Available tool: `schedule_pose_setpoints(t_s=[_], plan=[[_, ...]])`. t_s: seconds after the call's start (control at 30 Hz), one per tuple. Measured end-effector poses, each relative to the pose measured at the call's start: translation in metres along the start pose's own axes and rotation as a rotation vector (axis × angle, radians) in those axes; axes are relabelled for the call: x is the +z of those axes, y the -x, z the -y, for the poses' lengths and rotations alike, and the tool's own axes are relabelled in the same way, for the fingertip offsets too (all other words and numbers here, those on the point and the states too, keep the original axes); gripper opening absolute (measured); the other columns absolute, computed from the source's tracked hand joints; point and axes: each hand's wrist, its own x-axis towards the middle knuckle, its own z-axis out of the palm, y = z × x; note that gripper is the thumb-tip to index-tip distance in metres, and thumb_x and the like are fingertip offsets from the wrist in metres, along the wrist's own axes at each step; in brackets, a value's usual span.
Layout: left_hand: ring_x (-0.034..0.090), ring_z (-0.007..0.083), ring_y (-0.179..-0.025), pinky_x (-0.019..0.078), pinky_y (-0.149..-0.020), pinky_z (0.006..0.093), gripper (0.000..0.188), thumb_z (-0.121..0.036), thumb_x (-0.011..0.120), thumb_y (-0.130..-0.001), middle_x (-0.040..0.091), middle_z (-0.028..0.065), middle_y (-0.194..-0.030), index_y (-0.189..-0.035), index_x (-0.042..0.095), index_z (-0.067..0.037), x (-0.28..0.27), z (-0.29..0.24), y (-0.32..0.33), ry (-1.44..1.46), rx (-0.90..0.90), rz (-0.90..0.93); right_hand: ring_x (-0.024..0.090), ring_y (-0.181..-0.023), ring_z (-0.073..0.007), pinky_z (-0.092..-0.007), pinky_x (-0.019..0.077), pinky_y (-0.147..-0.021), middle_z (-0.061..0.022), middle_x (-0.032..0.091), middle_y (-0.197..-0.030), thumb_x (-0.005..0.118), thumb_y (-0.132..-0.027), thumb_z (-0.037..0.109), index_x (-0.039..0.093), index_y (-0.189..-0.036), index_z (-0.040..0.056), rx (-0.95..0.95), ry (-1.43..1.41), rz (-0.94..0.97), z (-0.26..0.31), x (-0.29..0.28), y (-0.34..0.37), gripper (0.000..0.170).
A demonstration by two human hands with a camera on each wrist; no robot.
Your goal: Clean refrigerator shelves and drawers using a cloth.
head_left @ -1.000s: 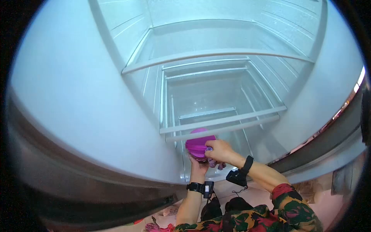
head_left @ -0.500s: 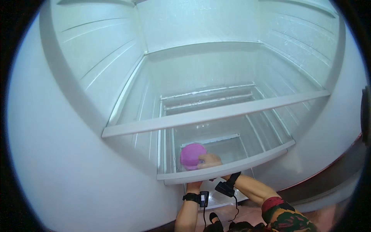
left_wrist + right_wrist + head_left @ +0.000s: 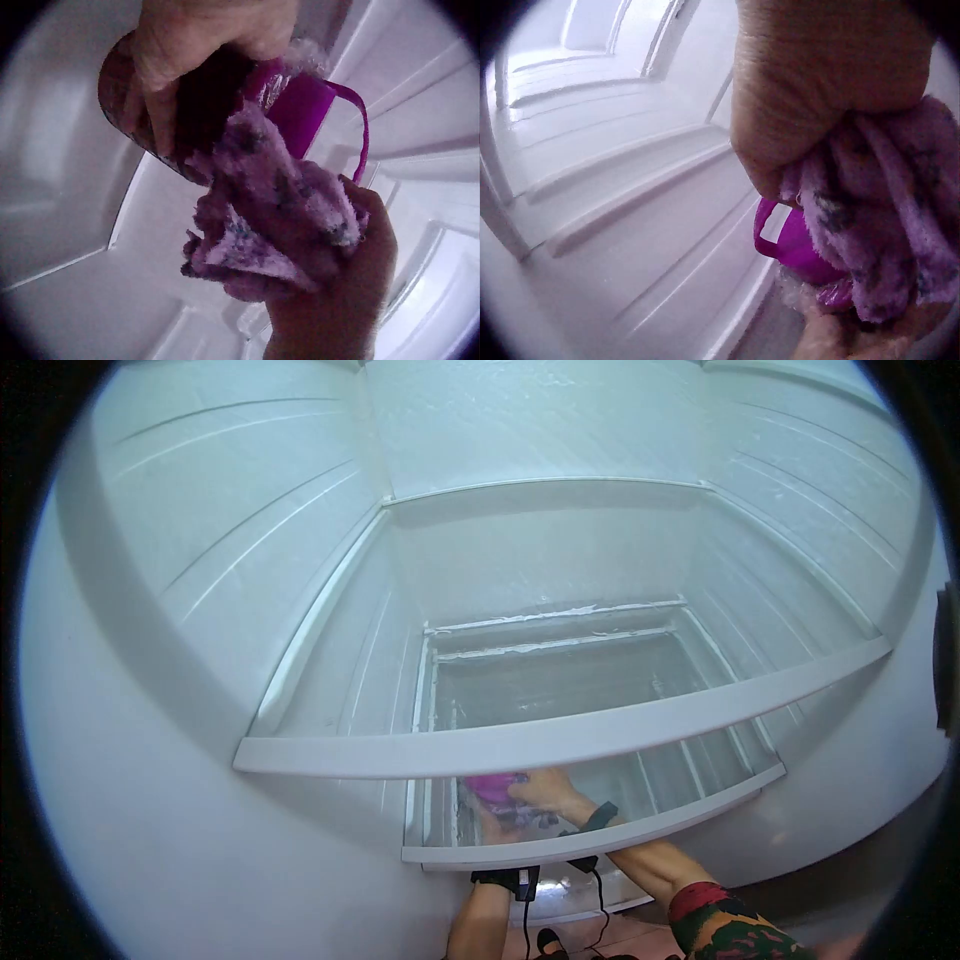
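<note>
Left hand (image 3: pixel 206 37): fingers curled over the side of a dark jar (image 3: pixel 120 94), which is gripped. Jar's body lies at about 7 o'clock from the knuckles in the left wrist view, its purple lid (image 3: pixel 300 116) at 4 o'clock, seemingly in place. Lid's looped handle (image 3: pixel 364 127) juts to 3 o'clock from the lid; some clear film (image 3: pixel 307 56) is bunched at 12.

Right hand (image 3: pixel 832 90): closed on a bunched purple cloth (image 3: pixel 870 217), which is pressed close to the lid end. Whether the handle is also pinched cannot be told.

Farther out: in the head view both hands and the jar are seen through a clear panel, at about 6 to 7 o'clock in the white cabinet. Upper shelf edge (image 3: pixel 560 740) crosses at 12 o'clock from them, lower shelf edge (image 3: pixel 600 830) at 5.

Progress, as judged: part-way. Jar is lifted and secured, cloth is brought to it. Neither is released; setting-down of the jar is not yet done. How much of its surface has been covered by the cloth cannot be told.
</note>
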Motion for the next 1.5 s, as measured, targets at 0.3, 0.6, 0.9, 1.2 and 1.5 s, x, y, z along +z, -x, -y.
schedule_pose_setpoints(t_s=[0.3, 0.6, 0.9, 1.2, 1.5], plan=[[0.043, 0.0262, -0.107, 0.0397, -0.088, 0.04, 0.056, -0.048, 0.04, -0.084, 0.042, 0.0138, -0.116, -0.122, 0.035, -0.007, 0.002, -0.007, -0.006, -0.072, 0.038, -0.038, 0.058, -0.072, -0.0299, -0.039, 0.0464, -0.062, -0.0155, 0.06, -0.079, 0.057, -0.069, 0.026, 0.059, -0.087, 0.0042, -0.393, 0.419, -0.746, -0.136, 0.092, -0.021, 0.028], [0.042, 0.0264, -0.107, 0.041, -0.086, 0.039, 0.058, -0.049, 0.041, -0.084, 0.041, 0.0148, -0.117, -0.124, 0.034, -0.007, 0.009, -0.016, -0.008, -0.193, 0.089, -0.042, 0.055, -0.083, -0.0322, -0.0413, 0.0435, -0.073, -0.0165, 0.059, -0.088, 0.058, -0.067, 0.021, 0.058, -0.096, 0.008, 0.018, -0.095, -0.139, -0.038, 0.033, -0.01, 0.032], [0.048, 0.0259, -0.095, 0.0426, -0.08, 0.0403, 0.049, -0.043, 0.044, -0.085, 0.049, 0.0109, -0.106, -0.119, 0.04, -0.008, 0.023, -0.015, 0.03, 0.212, -0.323, -0.187, 0.06, -0.081, -0.0273, -0.0314, 0.0502, -0.064, -0.0166, 0.055, -0.104, 0.058, -0.067, 0.016, 0.038, -0.123, 0.0049, -0.482, 0.08, -0.404, -0.032, 0.016, 0.066, 0.06], [0.051, 0.0325, -0.09, 0.0477, -0.078, 0.0426, 0.037, -0.021, 0.053, -0.083, 0.047, 0.0166, -0.107, -0.113, 0.04, -0.002, -0.027, 0.019, 0.167, -0.094, -0.423, -0.322, 0.061, -0.067, -0.021, -0.0296, 0.0489, -0.05, -0.0109, 0.061, -0.076, 0.054, -0.071, 0.013, 0.055, -0.105, 0.0036, 0.205, -0.162, -0.151, -0.062, 0.026, 0.263, 0.035], [0.054, 0.0312, -0.088, 0.0499, -0.074, 0.0417, 0.03, -0.017, 0.053, -0.083, 0.049, 0.015, -0.104, -0.107, 0.044, -0.003, -0.029, -0.008, 0.22, -0.295, -0.453, -0.218, 0.056, -0.048, -0.0152, -0.0262, 0.0427, -0.04, -0.0062, 0.058, -0.063, 0.054, -0.076, 0.014, 0.058, -0.091, 0.0004, 0.517, -0.736, -0.292, -0.057, -0.026, 0.326, 0.021]])
